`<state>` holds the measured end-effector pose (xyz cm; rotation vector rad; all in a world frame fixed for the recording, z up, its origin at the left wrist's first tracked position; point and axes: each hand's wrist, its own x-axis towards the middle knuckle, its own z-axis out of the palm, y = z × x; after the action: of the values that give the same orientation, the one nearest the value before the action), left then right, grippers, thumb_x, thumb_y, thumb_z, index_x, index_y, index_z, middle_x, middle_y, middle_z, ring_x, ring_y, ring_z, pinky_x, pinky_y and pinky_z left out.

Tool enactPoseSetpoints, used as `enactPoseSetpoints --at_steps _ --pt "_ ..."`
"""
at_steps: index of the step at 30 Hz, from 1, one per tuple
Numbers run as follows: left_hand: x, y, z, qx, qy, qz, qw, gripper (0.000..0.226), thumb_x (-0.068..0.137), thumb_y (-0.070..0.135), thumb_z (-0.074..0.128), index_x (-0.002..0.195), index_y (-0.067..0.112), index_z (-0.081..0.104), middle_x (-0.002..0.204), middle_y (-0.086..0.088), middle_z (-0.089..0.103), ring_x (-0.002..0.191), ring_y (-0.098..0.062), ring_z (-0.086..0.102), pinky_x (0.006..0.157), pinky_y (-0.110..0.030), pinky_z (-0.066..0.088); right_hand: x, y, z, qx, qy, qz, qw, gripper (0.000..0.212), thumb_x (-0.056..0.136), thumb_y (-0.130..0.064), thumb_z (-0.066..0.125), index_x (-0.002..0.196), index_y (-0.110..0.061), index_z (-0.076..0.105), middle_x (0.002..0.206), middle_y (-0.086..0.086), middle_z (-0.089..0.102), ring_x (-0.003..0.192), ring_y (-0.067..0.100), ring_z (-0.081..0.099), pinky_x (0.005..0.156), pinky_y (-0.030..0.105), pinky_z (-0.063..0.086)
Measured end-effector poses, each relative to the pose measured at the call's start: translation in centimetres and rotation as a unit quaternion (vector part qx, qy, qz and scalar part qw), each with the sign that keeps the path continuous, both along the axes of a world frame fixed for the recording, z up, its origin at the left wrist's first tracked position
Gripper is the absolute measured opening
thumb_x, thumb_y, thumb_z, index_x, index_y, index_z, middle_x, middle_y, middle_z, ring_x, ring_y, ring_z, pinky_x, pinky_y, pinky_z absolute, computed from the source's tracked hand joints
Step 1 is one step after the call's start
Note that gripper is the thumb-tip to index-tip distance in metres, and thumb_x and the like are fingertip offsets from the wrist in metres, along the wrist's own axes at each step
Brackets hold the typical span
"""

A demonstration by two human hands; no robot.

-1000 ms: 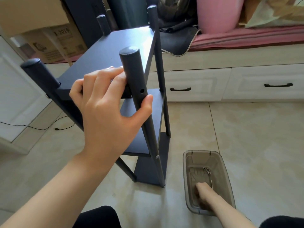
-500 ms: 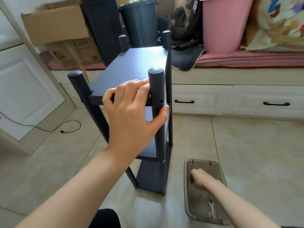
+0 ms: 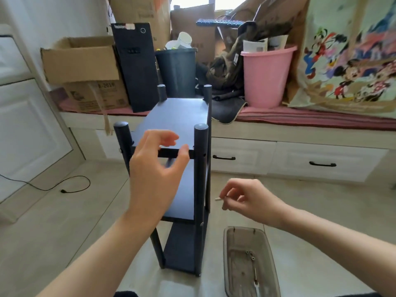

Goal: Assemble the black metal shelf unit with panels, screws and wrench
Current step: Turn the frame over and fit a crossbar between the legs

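The black shelf unit stands upright on the tiled floor with three panels between its four round posts. My left hand hovers in front of the top panel's near edge, fingers loosely curved, holding nothing; its thumb lies close to the near right post. My right hand is raised to the right of that post and pinches a small pale screw between thumb and fingers. A clear brown plastic tray on the floor holds a few nuts and a small wrench.
A low white drawer bench runs behind the shelf, loaded with cardboard boxes, a black computer tower, a dark bin and a pink bucket. A black cable trails on the floor at left.
My left hand let go of the near right post and opened. My right hand rose out of the tray with a screw. The view tilted upward.
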<state>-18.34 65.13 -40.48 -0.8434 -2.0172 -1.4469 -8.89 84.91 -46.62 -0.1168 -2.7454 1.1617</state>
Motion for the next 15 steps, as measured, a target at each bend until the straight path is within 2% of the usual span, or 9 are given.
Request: enactPoseSetpoints --at_steps 2,4,6,9,11,13,15 --pt "0.3 -0.2 0.1 0.051 -0.071 0.002 0.996 0.017 0.092 0.023 0.07 0.085 0.029 0.057 0.077 0.009 0.064 0.072 -0.005 0.062 0.069 -0.007 0.044 1.1 -0.7 2.1 -0.08 0.091 -0.031 0.992 0.011 0.089 -0.004 0.065 0.091 -0.015 0.067 0.078 0.0 0.075 0.077 0.013 0.072 0.076 0.03 0.059" --pt "0.3 -0.2 -0.1 0.081 -0.149 -0.009 0.986 0.02 0.093 0.027 0.069 0.077 0.022 0.059 0.063 0.004 0.065 0.052 -0.006 0.059 0.057 -0.008 0.044 1.6 -1.4 3.9 -0.137 0.151 -0.039 0.978 0.014 0.089 -0.001 0.065 0.091 -0.014 0.066 0.079 0.002 0.075 0.079 0.015 0.073 0.077 0.028 0.059" --pt "0.2 0.0 -0.7 0.089 -0.22 -0.023 0.971 0.033 0.094 0.033 0.067 0.068 0.013 0.062 0.053 0.0 0.063 0.045 -0.005 0.051 0.052 -0.009 0.044 1.8 -2.1 5.1 -0.172 0.189 -0.037 0.966 0.015 0.088 0.001 0.064 0.091 -0.014 0.064 0.079 0.003 0.075 0.08 0.017 0.073 0.077 0.026 0.058" --pt "-0.3 0.6 -1.3 0.116 -0.326 -0.02 0.938 0.039 0.088 0.043 0.072 0.071 0.009 0.065 0.053 0.004 0.06 0.055 -0.009 0.054 0.065 -0.022 0.05 1.7 -2.8 6.1 -0.215 0.222 -0.035 0.95 0.015 0.088 0.002 0.065 0.091 -0.013 0.064 0.08 0.005 0.076 0.081 0.016 0.074 0.078 0.027 0.058" --pt "-0.6 1.2 -1.5 0.136 -0.379 -0.011 0.915 0.04 0.079 0.046 0.079 0.078 0.01 0.063 0.06 0.006 0.057 0.063 -0.012 0.053 0.069 -0.029 0.046 1.6 -3.1 6.2 -0.208 0.232 -0.029 0.95 0.014 0.087 0.0 0.067 0.093 -0.012 0.065 0.083 0.003 0.076 0.084 0.016 0.074 0.078 0.027 0.058" --pt "-0.5 1.7 -1.7 0.149 -0.404 -0.02 0.902 0.046 0.071 0.05 0.082 0.081 0.012 0.058 0.07 0.001 0.054 0.069 -0.015 0.049 0.069 -0.03 0.043 1.4 -3.2 6.1 -0.199 0.238 -0.025 0.95 0.012 0.086 -0.002 0.069 0.094 -0.011 0.065 0.086 0.001 0.076 0.086 0.016 0.074 0.078 0.027 0.058" --pt "-0.2 2.0 -1.9 0.167 -0.429 -0.041 0.887 0.06 0.059 0.06 0.082 0.088 0.011 0.062 0.079 -0.002 0.056 0.075 -0.017 0.053 0.073 -0.031 0.043 1.1 -3.3 5.8 -0.196 0.242 -0.022 0.95 0.012 0.086 -0.003 0.07 0.093 -0.012 0.065 0.087 0.0 0.076 0.087 0.016 0.074 0.077 0.025 0.057"
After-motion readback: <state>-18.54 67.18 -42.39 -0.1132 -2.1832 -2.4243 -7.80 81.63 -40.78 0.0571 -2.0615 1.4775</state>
